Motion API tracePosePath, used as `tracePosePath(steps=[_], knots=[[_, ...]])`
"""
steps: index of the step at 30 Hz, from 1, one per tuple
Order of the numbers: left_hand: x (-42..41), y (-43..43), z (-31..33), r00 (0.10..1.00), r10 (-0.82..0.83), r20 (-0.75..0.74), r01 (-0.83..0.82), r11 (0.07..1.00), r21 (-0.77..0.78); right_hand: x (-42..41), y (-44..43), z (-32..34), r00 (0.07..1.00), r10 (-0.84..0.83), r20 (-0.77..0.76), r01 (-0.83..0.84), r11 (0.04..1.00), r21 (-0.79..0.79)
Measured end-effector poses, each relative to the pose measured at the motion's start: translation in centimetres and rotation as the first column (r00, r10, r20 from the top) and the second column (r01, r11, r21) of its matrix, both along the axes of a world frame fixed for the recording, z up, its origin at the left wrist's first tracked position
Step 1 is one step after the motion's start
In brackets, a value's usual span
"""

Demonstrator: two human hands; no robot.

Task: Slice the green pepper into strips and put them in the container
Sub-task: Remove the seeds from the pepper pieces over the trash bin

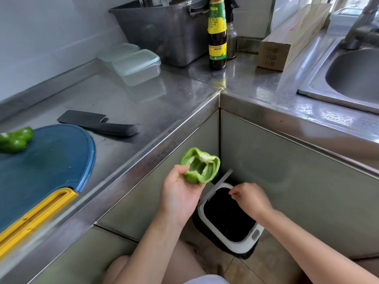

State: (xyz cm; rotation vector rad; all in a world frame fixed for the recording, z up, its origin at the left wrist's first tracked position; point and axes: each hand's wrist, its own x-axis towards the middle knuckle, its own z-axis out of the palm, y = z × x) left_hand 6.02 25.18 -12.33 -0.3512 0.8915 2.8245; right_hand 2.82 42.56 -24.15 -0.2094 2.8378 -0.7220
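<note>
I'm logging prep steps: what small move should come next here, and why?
Probably the right hand should pluck out the white core showing in the pepper half, which the left hand holds by the open bin.

1. The second pepper half (15, 139) and the cutting board (51, 160) run off the left edge.
2. The left hand's (180, 193) fingers are hidden behind the held pepper half (200, 167).
3. Whether the right hand (251, 198) pinches anything is too small to tell.
4. The bin's (235, 247) inside is too dark to make out.
5. The bottle's (217, 33) top is cut off and its label is unreadable.
</note>
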Motion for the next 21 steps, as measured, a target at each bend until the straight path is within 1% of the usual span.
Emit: tracePosePath(steps=[3, 9, 12, 17, 21], knots=[[0.1, -0.2, 0.4, 1.000, -0.024, -0.017, 0.024, 0.999, -0.021, -0.4, 0.2, 0.0, 1.000, -0.021, -0.007, 0.021, 0.999, 0.037], [0.5, -0.5, 0.9, 1.000, -0.016, 0.005, 0.016, 0.999, -0.044, -0.5, 0.0, 2.5, 0.997, -0.060, -0.041, 0.057, 0.996, -0.065], [0.9, -0.4, 1.7, 1.000, -0.012, 0.025, 0.014, 0.998, -0.066, -0.5, 0.0, 3.4, 0.995, -0.053, -0.084, 0.050, 0.998, -0.033], [1.8, -0.6, 2.3, 0.999, -0.019, 0.039, 0.023, 0.994, -0.102, -0.4, 0.6, 3.6, 0.994, -0.070, -0.080, 0.069, 0.998, -0.013], [2.4, -1.2, 2.6, 0.999, -0.027, 0.041, 0.033, 0.990, -0.139, -0.5, 0.6, 4.1, 0.992, -0.112, -0.059, 0.109, 0.992, -0.060]])
